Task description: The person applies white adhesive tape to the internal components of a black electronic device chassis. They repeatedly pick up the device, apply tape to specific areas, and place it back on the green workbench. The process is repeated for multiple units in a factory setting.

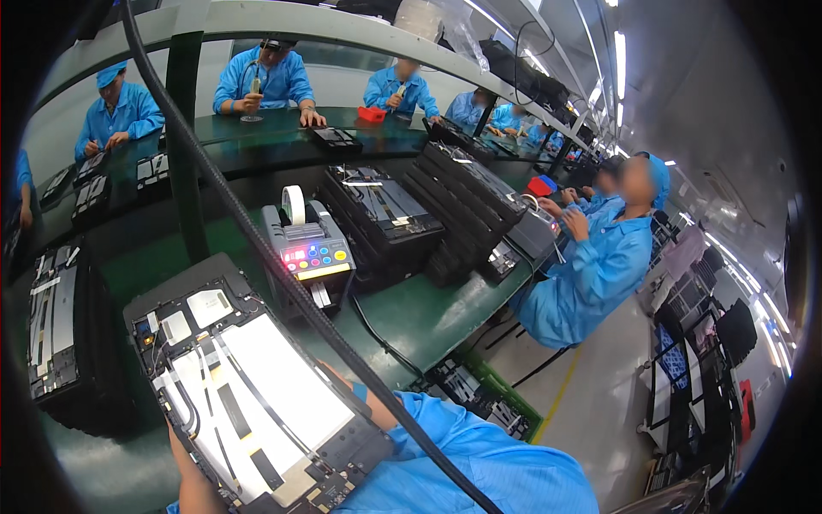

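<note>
Tilted up in front of me is an opened tablet (282, 403), its back off, showing bright silvery-white battery cells, black ribbon cables and circuit boards. My left hand (190, 475) grips its lower left edge, fingers mostly hidden behind it. On the right edge, my right hand (377, 406) holds it too; its fingers are largely covered by the tablet. Just beyond the tablet stands a grey tape dispenser (310, 244) with a lit red display, coloured buttons and a white tape roll (293, 206) on top.
Stacks of opened tablets stand at left (60, 325) and behind the dispenser (377, 214) on the green bench (428, 321). A black cable (248, 231) crosses the view diagonally. A green crate (527, 420) holds parts at lower right. A co-worker (591, 265) sits at right; others work across the bench.
</note>
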Demonstrator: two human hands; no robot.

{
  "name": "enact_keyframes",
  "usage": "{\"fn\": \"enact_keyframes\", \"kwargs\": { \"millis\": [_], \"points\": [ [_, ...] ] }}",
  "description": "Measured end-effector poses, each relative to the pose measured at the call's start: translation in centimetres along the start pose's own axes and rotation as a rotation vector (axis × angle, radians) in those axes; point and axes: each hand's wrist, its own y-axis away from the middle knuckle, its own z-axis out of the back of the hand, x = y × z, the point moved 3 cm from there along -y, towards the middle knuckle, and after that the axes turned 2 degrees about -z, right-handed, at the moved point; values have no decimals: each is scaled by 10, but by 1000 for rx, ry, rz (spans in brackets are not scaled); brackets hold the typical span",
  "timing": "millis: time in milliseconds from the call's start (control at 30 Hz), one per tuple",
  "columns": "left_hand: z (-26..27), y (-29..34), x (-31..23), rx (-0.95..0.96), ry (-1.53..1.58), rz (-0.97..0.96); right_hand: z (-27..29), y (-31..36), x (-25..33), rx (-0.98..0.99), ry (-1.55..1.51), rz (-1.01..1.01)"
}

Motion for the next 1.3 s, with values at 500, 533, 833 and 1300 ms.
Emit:
{"fn": "enact_keyframes", "kwargs": {
  "millis": [500, 533, 833, 1300],
  "points": [
    [28, 26, 2, -147, -358, -189, -43, 22, -3, -231, 392, 109],
    [32, 31, 5, -157, -384, -204, -45, 27, -4, -255, 414, 134],
    [12, 30, 3, -177, -382, -192, 2, 42, -36, -316, 359, 66],
    [-69, 28, -7, 118, -110, -188, -97, 83, -25, -602, 992, 84]
  ]
}}
